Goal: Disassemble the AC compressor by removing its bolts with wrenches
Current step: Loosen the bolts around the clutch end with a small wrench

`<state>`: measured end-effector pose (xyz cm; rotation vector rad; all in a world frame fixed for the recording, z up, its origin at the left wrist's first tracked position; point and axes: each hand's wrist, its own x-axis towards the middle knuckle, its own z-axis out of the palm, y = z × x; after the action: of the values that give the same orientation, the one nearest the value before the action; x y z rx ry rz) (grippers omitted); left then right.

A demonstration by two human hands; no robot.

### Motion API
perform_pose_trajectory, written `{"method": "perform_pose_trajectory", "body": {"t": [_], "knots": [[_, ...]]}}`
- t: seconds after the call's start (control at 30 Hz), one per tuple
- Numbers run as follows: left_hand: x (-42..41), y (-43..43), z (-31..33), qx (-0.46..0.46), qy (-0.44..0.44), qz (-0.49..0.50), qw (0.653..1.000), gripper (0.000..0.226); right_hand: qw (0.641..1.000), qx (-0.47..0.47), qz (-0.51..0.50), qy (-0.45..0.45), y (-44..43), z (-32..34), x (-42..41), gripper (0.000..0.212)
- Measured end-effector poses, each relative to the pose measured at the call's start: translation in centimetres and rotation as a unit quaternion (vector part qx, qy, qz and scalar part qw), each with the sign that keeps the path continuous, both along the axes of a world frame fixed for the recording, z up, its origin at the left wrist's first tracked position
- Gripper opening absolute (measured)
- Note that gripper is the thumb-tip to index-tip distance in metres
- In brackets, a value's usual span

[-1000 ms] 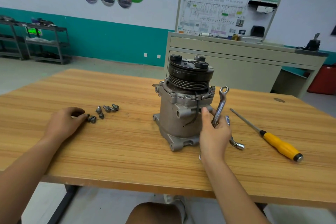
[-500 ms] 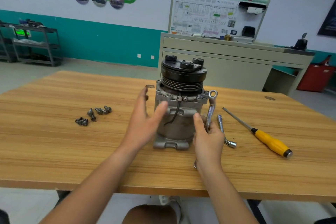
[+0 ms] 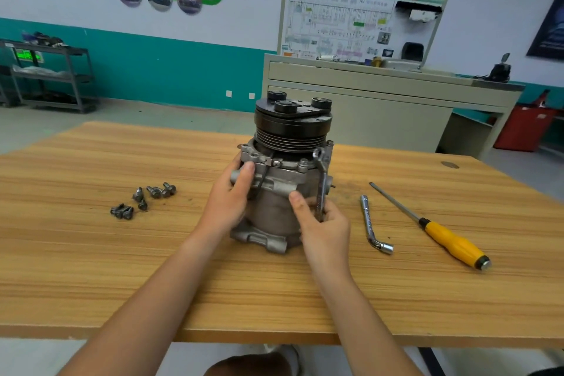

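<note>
The compressor stands on end at the middle of the bench, with its black pulley uppermost. The left hand grips the housing from nine o'clock, fingers curled round the side and the thumb pressed on the front just under the flange. The right hand is closed round the shaft of a wrench, its thumb stretched out to touch the housing. The wrench's ring end sits at the flange at about two o'clock; whether it is seated on a bolt head cannot be told.

Loose bolts lie in a small cluster at nine o'clock from the compressor, well apart from it. A socket wrench lies at three o'clock, with a yellow-handled screwdriver beyond it.

The compressor looks like cast metal: heavy, stiff and hard to damage. With the pulley on top and a narrow foot it is probably top-heavy, so a pull on the wrench could tip it or make it skate on the smooth wood. The best hold seems to be the housing body or its cast lugs, pressed downward. The pulley may turn freely and would give no brace. The bare metal may be oily, so a wrapped grip suits it better than fingertips.
</note>
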<state>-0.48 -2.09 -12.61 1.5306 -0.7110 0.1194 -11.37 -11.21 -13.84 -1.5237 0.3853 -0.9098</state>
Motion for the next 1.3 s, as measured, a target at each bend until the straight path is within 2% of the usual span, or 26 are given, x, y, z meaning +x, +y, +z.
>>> {"method": "perform_pose_trajectory", "body": {"t": [0.1,0.17,0.27,0.37,0.47,0.5,0.57,0.67,0.8,0.93,1.07,1.2,1.3], "knots": [[1.4,0.4,-0.3,0.017,0.007,-0.017,1.000,0.039,0.999,-0.035,-0.014,0.001,0.4,-0.2,0.4,0.026],[1.6,0.1,-0.8,0.001,0.004,-0.007,1.000,0.038,1.000,-0.001,-0.016,-0.014,0.3,-0.5,0.1,0.028],[1.1,-0.3,-1.2,-0.048,-0.006,0.075,0.996,0.025,0.999,-0.004,-0.031,-0.014,-0.3,-1.1,-0.8,0.032],[0.8,-0.1,-1.5,-0.084,-0.050,0.119,0.988,0.019,0.994,-0.091,-0.067,0.006,-0.9,-1.7,-1.8,0.023],[0.7,0.4,-1.8,-0.074,-0.095,0.132,0.984,0.018,0.974,-0.205,-0.087,0.035,-1.8,-1.8,-3.4,0.017],[0.7,0.5,-1.9,-0.069,-0.106,0.135,0.983,0.018,0.964,-0.246,-0.088,0.056,-2.1,-1.5,-4.1,0.018],[0.7,0.6,-2.1,-0.066,-0.120,0.139,0.981,0.018,0.941,-0.313,-0.083,0.102,-2.8,-0.1,-5.4,0.035],[0.8,0.6,-2.4,-0.058,-0.140,0.142,0.978,0.019,0.876,-0.431,-0.088,0.197,-4.2,2.9,-7.0,0.053],[0.9,0.7,-2.5,-0.040,-0.179,0.152,0.971,0.028,0.750,-0.552,-0.114,0.346,-4.9,6.7,-7.7,0.054],[0.8,0.8,-2.6,-0.036,-0.186,0.161,0.969,0.027,0.638,-0.620,-0.128,0.438,-4.0,9.9,-7.7,0.059],[0.6,0.7,-2.5,-0.027,-0.178,0.153,0.972,0.029,0.531,-0.681,-0.134,0.487,-1.9,12.5,-7.2,0.059],[0.4,0.8,-2.4,-0.025,-0.177,0.155,0.972,0.031,0.468,-0.712,-0.122,0.508,-0.8,12.9,-6.9,0.068],[0.3,0.9,-2.3,-0.024,-0.176,0.154,0.972,0.031,0.460,-0.708,-0.129,0.519,-0.9,12.8,-6.9,0.062]]}}
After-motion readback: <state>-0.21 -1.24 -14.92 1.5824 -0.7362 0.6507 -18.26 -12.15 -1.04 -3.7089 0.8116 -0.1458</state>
